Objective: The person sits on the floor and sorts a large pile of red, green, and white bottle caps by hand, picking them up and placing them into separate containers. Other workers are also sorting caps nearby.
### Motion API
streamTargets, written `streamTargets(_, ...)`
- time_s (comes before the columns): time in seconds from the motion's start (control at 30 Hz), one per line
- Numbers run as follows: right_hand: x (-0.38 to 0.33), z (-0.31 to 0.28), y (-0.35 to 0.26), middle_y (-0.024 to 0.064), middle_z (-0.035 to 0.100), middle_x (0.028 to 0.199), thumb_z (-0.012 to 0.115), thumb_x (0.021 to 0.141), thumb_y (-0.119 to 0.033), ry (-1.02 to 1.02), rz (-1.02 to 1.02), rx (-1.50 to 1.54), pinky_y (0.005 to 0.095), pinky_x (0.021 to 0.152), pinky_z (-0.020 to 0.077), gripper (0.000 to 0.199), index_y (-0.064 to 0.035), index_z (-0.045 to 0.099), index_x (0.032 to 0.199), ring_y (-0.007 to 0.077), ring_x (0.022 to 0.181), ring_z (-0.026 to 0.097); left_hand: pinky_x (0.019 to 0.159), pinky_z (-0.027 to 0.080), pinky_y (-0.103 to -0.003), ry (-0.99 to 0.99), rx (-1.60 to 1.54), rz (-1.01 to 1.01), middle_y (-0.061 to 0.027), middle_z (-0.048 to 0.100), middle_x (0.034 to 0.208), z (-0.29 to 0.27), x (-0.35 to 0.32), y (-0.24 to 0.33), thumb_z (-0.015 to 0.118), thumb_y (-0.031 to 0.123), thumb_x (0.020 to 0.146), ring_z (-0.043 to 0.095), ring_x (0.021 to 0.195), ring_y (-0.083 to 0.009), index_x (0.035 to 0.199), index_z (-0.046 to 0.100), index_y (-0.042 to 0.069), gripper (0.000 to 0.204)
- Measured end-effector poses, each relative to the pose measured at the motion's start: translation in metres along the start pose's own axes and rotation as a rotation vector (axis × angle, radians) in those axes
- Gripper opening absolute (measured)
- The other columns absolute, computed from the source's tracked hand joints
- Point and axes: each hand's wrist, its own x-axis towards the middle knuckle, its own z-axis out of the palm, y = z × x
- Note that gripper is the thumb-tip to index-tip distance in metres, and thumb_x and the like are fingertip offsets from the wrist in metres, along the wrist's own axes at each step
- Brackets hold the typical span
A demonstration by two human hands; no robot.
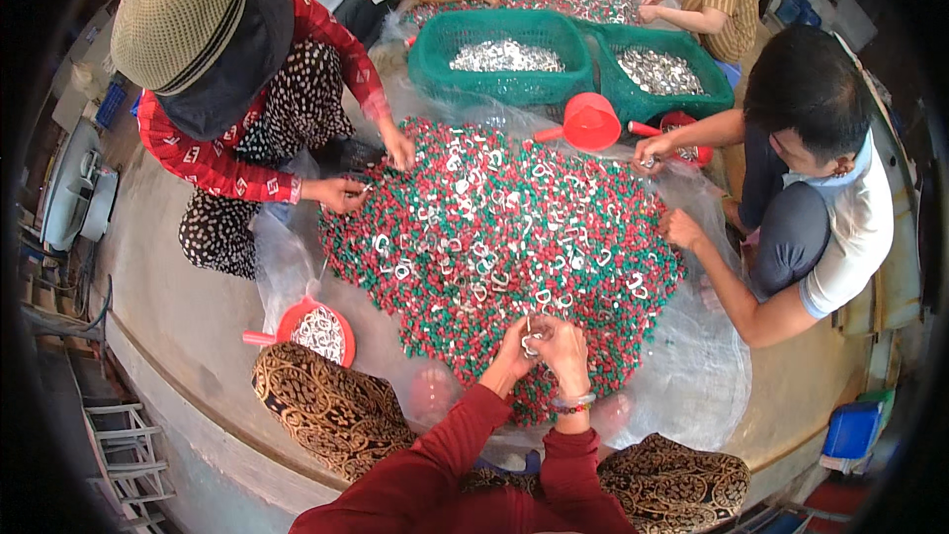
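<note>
Person's L hand [510, 354] & R hand [563, 348] close tog., both gripping white rings [533, 340] over near edge of red/grn pile [465, 282]; red scoop [259, 338] w/ white pcs [320, 333] off to L.

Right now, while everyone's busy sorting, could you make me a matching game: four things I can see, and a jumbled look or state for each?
1. Large pile
2. Knitted hat
3. Camera wearer's right hand
4. Scoop at lower left

A. Tan with dark stripes
B. Holding many white pieces
C. Mostly red and green
D. Bracelets at its wrist

Pairs: 1-C, 2-A, 3-D, 4-B.
</note>
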Motion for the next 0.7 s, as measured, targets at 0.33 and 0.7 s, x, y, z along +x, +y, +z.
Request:
streamTargets(0.33,0.106,-0.031,0.1,0.0049,0.064,0.071,0.069,0.075,-0.004,0.275,0.188,0.367,0.0309,0.056,0.0466,0.027,-0.0015,0.065,0.101,0.0136,0.06,0.058,0.052,0.037,-0.022,0.194,0.424,0.244,0.0001,0.059,0.077,0.054,-0.004,0.079,0.054,0.024,0.09,0.053,0.066,-0.0096,0.096,0.063,0.003,0.024)
streamTargets(0.7,0.165,0.026,0.134,0.0234,0.046,0.12,0.051,0.089,-0.011,0.23,-0.186,-0.382,0.0502,0.07,0.0502,0.027,-0.0039,0.045,0.114,0.0429,0.088,0.058,0.04,0.027,-0.019,0.221,0.577,0.172,0.0053,0.039,0.056,0.043,-0.032,0.06,0.055,0.024,0.09,0.034,0.044,-0.0053,0.09,0.06,0.006,0.018)
